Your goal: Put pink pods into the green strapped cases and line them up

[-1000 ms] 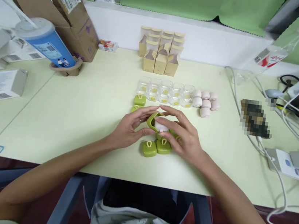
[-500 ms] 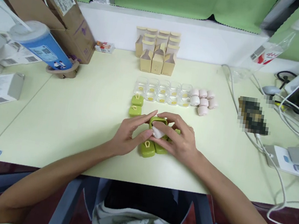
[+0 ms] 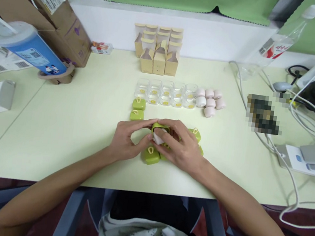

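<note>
Between both hands, above the table, is a small green case with its opening facing me. A white rounded piece sits at the opening, partly hidden by fingers. My left hand grips the case from the left with thumb and fingertips. From the right, my right hand wraps round the case, a finger pressed on the white piece. Just below the hands lies a closed green case with a yellow loop; several more are partly covered by my right hand. Two others stand beyond my left hand.
Clear plastic cups stand in two rows, with pale pink rounded pieces to their right. Open cardboard boxes stand against the wall. A blue cup is at left; a plastic bottle and white cables are at right.
The view has shifted slightly, so most of the scene sits further left. Both hands keep their hold on the case and white piece; the white piece appears much the same.
</note>
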The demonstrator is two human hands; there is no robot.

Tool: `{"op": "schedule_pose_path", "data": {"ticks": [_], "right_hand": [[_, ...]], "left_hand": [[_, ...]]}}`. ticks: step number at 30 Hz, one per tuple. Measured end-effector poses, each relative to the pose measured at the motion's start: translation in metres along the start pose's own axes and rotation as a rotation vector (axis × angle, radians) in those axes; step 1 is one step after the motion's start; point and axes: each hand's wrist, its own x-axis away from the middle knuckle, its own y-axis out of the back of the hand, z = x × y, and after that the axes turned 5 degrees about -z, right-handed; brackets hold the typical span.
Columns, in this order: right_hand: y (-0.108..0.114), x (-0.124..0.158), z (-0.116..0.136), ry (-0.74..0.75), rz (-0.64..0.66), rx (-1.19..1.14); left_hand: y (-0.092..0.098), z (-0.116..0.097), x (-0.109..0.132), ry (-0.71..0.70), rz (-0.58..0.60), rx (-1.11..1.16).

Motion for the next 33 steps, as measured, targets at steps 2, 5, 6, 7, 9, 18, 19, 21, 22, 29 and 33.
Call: {"op": "schedule_pose_path", "data": {"ticks": [2, 5, 6, 7, 9, 18, 19, 21, 22, 29, 33], "right_hand": [[-0.002, 0.001, 0.001, 0.005, -0.014, 0.058], [-0.005, 0.001, 0.003, 0.01, -0.033, 0.189], [-0.006, 0.001, 0.004, 0.005, -0.04, 0.214], [-0.007, 0.001, 0.005, -0.009, -0.044, 0.224], [-0.008, 0.001, 0.008, -0.06, -0.033, 0.197], [-0.011, 0.005, 0.009, -0.238, 0.055, 0.067], [-0.012, 0.005, 0.008, -0.233, 0.06, 0.055], [-0.013, 0.006, 0.005, -0.215, 0.075, 0.032], [-0.013, 0.006, 0.004, -0.206, 0.08, 0.024], [-0.004, 0.003, -0.003, -0.154, 0.082, -0.11], [-0.005, 0.003, -0.007, -0.129, 0.044, -0.243]], "left_hand": [[-0.001, 0.001, 0.001, 0.042, 0.011, -0.012], [-0.003, 0.001, 0.002, 0.11, 0.023, -0.03], [-0.003, 0.001, 0.001, 0.124, 0.026, -0.031], [-0.003, 0.0, 0.001, 0.132, 0.029, -0.03], [-0.003, -0.002, -0.001, 0.136, 0.033, -0.027], [-0.002, -0.001, -0.001, 0.237, 0.062, 0.083], [-0.001, 0.0, -0.001, 0.253, 0.065, 0.095], [0.0, 0.001, -0.002, 0.287, 0.073, 0.11], [0.0, 0.001, -0.002, 0.297, 0.075, 0.119], [0.006, 0.001, -0.006, 0.247, 0.117, 0.198], [0.007, 0.004, -0.002, 0.258, 0.104, 0.137]]}}
